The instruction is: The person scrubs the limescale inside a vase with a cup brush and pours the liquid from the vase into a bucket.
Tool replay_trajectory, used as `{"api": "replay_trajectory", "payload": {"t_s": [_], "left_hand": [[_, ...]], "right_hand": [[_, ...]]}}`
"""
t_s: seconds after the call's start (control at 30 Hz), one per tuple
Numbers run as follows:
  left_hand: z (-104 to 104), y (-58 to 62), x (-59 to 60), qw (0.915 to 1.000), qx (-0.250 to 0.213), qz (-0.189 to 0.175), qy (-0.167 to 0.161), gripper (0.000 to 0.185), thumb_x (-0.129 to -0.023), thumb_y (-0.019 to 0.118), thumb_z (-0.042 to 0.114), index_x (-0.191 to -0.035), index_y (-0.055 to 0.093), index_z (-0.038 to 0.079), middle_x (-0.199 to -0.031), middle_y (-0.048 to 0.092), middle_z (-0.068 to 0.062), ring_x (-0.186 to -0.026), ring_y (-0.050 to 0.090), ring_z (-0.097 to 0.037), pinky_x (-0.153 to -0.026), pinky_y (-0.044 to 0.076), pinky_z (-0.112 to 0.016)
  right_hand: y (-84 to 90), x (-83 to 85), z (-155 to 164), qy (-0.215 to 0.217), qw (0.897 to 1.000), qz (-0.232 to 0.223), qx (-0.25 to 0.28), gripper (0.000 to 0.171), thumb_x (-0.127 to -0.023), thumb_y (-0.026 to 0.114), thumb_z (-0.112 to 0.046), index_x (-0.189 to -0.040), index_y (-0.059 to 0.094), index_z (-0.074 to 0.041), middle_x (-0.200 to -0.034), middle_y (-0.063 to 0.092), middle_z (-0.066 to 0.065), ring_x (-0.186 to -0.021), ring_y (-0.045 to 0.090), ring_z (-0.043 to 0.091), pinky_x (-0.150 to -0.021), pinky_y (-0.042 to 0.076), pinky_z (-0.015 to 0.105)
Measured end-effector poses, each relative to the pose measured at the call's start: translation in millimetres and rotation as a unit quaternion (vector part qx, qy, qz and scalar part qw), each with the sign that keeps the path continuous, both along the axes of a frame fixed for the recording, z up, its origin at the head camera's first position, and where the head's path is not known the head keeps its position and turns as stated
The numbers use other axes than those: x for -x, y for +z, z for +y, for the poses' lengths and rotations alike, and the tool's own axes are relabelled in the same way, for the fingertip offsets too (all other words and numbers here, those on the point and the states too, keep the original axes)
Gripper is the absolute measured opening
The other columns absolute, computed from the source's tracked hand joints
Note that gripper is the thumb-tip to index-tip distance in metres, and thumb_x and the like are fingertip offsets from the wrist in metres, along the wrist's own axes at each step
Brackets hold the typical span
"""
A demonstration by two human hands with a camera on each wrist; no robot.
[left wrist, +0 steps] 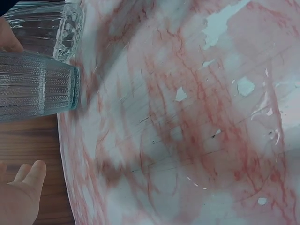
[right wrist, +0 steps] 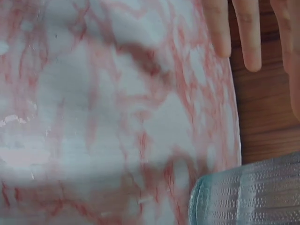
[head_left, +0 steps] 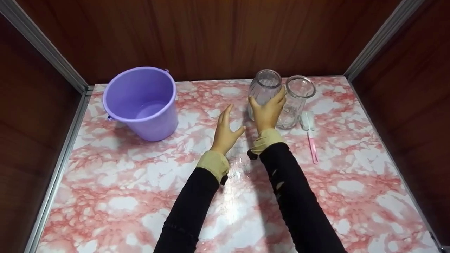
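Observation:
My right hand grips a clear ribbed glass jar standing upright at the back of the marble-patterned table, thumb on its left side and fingers round its right. A second clear jar with a dotted texture stands just to its right, close beside it. My left hand hovers open to the left of the ribbed jar, fingers spread, holding nothing. Both jars show at the left edge of the left wrist view. The dotted jar fills the lower right corner of the right wrist view.
A lilac plastic bucket with a little water in it stands at the back left. A pink-handled brush lies right of the jars. Wooden walls with metal corner strips enclose the table on three sides.

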State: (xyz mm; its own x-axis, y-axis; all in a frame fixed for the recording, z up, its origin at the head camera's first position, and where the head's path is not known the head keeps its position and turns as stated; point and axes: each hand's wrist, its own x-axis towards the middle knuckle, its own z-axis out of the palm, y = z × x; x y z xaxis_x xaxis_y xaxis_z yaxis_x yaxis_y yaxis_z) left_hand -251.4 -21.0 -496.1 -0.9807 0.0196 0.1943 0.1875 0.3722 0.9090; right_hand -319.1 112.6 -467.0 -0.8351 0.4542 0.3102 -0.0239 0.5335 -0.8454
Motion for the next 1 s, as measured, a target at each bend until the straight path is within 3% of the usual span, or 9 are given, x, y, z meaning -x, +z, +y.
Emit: {"api": "replay_trajectory", "payload": {"t_s": [0.13, 0.33, 0.77, 1.0], "left_hand": [[1.5, -0.5, 0.0, 1.0000, 0.001, 0.003, -0.006, 0.088, -0.088, 0.080, 0.014, -0.159, 0.028, 0.009, -0.160, 0.032, -0.017, -0.146, 0.034, -0.032, -0.120, 0.033, -0.041], [0.5, -0.6, 1.9, 0.9998, -0.009, 0.019, -0.003, 0.091, -0.085, 0.081, 0.010, -0.159, 0.027, 0.007, -0.160, 0.032, -0.017, -0.147, 0.033, -0.032, -0.121, 0.029, -0.040], [1.3, -1.1, 0.5, 0.9992, -0.038, 0.000, 0.008, 0.111, -0.078, 0.085, 0.001, -0.162, 0.015, 0.015, -0.162, 0.022, -0.018, -0.141, 0.039, -0.036, -0.112, 0.044, -0.042], [2.8, -6.1, -2.0, 0.9985, -0.049, 0.020, 0.013, 0.115, -0.073, 0.086, 0.002, -0.162, 0.015, 0.015, -0.161, 0.021, -0.020, -0.139, 0.039, -0.038, -0.113, 0.041, -0.049]], "right_hand": [[0.0, -0.3, 7.3, 0.002, 0.999, 0.011, -0.043, 0.108, -0.074, 0.090, -0.036, -0.152, 0.026, 0.004, -0.147, 0.039, 0.028, -0.137, 0.043, 0.038, -0.116, 0.037, 0.039], [-5.2, -5.7, 12.6, 0.032, 0.996, 0.013, -0.077, 0.107, -0.073, 0.088, -0.039, -0.152, 0.029, 0.002, -0.145, 0.044, 0.028, -0.134, 0.047, 0.039, -0.115, 0.040, 0.042], [-22.6, -22.9, 19.3, 0.103, 0.986, 0.061, -0.120, 0.106, -0.074, 0.085, -0.043, -0.154, 0.031, 0.001, -0.141, 0.050, 0.026, -0.130, 0.050, 0.037, -0.112, 0.042, 0.046], [-28.2, -37.0, 15.8, 0.129, 0.980, 0.080, -0.130, 0.106, -0.074, 0.084, -0.043, -0.153, 0.031, 0.003, -0.138, 0.052, 0.025, -0.126, 0.051, 0.037, -0.109, 0.044, 0.046]]}}
